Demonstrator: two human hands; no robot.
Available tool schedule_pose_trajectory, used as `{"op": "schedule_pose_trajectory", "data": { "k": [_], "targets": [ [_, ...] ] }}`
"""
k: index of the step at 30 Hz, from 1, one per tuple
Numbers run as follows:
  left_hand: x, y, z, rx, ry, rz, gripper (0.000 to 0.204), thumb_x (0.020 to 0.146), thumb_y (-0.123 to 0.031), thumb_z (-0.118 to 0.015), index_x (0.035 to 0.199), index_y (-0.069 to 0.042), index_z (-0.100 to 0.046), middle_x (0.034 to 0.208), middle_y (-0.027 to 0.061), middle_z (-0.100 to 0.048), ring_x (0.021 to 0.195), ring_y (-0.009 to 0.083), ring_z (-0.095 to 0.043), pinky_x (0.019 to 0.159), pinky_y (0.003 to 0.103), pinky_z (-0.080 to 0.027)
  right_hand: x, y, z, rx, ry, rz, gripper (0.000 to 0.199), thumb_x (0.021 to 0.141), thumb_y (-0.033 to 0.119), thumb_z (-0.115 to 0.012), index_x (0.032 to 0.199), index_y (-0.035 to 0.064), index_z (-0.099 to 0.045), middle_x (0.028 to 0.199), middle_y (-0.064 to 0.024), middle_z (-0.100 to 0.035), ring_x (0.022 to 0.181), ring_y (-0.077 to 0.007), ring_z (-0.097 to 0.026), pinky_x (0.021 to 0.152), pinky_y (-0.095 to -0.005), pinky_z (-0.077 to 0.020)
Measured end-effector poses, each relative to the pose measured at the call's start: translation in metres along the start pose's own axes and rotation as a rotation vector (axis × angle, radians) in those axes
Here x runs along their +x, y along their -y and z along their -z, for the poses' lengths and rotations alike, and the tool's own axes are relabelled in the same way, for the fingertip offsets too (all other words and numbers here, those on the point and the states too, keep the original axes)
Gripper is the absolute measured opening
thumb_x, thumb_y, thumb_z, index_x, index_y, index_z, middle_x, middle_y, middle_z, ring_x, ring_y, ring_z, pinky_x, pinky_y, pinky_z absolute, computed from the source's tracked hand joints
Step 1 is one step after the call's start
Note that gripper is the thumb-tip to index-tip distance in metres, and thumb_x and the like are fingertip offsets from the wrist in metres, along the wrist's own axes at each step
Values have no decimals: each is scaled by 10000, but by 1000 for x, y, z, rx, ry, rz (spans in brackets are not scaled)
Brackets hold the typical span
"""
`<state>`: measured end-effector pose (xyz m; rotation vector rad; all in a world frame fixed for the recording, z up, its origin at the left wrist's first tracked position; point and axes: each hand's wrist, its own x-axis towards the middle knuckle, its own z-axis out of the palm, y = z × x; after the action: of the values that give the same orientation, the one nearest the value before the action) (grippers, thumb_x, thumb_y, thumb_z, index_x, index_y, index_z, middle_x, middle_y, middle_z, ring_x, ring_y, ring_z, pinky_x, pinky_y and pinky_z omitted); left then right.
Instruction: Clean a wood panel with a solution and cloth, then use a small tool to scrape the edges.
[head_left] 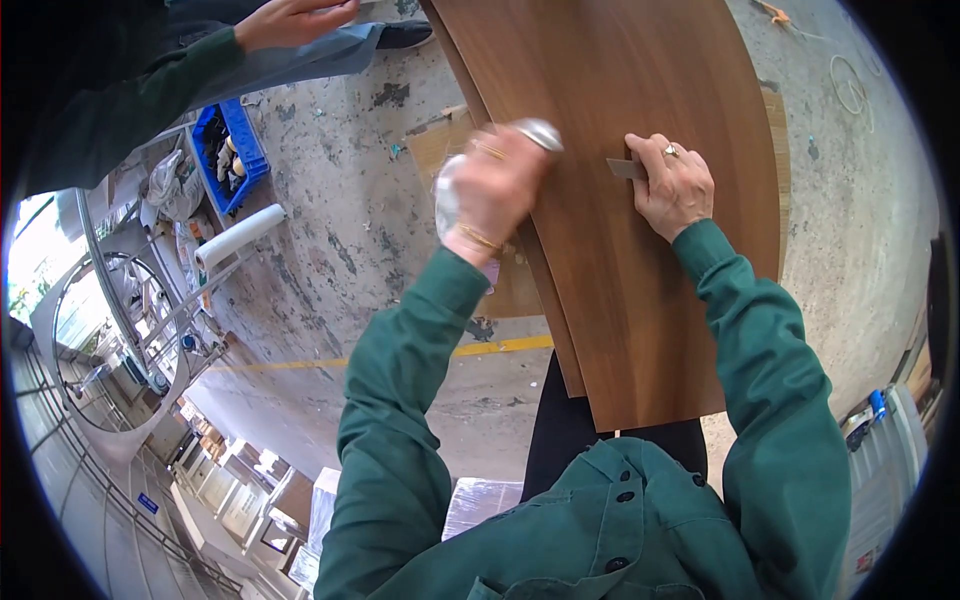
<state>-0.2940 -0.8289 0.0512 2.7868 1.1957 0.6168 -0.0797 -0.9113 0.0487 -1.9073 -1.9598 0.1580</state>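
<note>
Brown wood-grain panels (640,300) lie stacked in front of me, the top one offset so a lower panel's edge (556,330) shows along its left side. My right hand (676,190) is closed on a flat metal scraper blade (626,168), which juts out left from the fingers just over the top panel. At the panel's left edge my left hand (495,180) is smeared by motion. Its fingers are wrapped round a roundish thing with a shiny silver end (540,134); something white shows on its other side. Its exact kind is too blurred to tell.
Another person's hand (295,22) and green sleeve reach in at the upper left. A blue crate (258,155) of small items and a white roll (240,236) stand left. Cardboard (440,150) shows under the panels. Plastic-wrapped goods (480,503) are near me, a grey bin (885,470) right.
</note>
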Motion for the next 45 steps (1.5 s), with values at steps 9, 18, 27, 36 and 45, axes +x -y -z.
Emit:
{"op": "schedule_pose_trajectory", "data": {
  "k": [9, 18, 27, 36, 45],
  "targets": [
    [79, 151, 3, 43, -344, 668, 220, 831, -274, -562, 848, -87, -675, 777, 147, -602, 698, 327, -579, 601, 405, -454, 3, 7, -4, 32, -20, -2, 296, 691, 57, -623, 964, 133, -537, 774, 4, -560, 679, -182, -575, 580, -323, -420],
    [57, 125, -34, -554, -39, 601, 121, 815, -183, -511, 830, -109, -605, 759, 103, -560, 741, 297, -546, 653, 405, -459, 5, 6, 3, 9, -7, 7, 285, 698, 51, -623, 957, 137, -543, 778, 9, -562, 686, -182, -580, 578, -324, -420],
    [37, 32, -17, -74, -143, -40, 124, 753, -104, -609, 863, -149, -641, 819, 95, -594, 719, 274, -595, 586, 349, -500, 1, 0, 3, -33, -15, 3, 280, 699, 57, -629, 955, 132, -545, 789, 10, -581, 689, -186, -587, 590, -323, -434],
    [14, 96, 6, 43, -316, 783, 139, 824, -236, -572, 837, -138, -670, 782, 123, -575, 711, 309, -574, 601, 411, -458, 2, 0, -1, -32, -29, -2, 241, 718, 76, -627, 938, 132, -548, 792, 14, -588, 676, -186, -587, 582, -321, -433],
    [-62, -103, 14, -46, -140, 1146, 319, 840, -300, -594, 1067, -82, -544, 900, 121, -467, 807, 318, -533, 643, 425, -439, 4, 6, -1, -15, -30, 44, 214, 738, 110, -623, 932, 143, -539, 778, 7, -568, 687, -185, -581, 573, -319, -414]
  ]
}}
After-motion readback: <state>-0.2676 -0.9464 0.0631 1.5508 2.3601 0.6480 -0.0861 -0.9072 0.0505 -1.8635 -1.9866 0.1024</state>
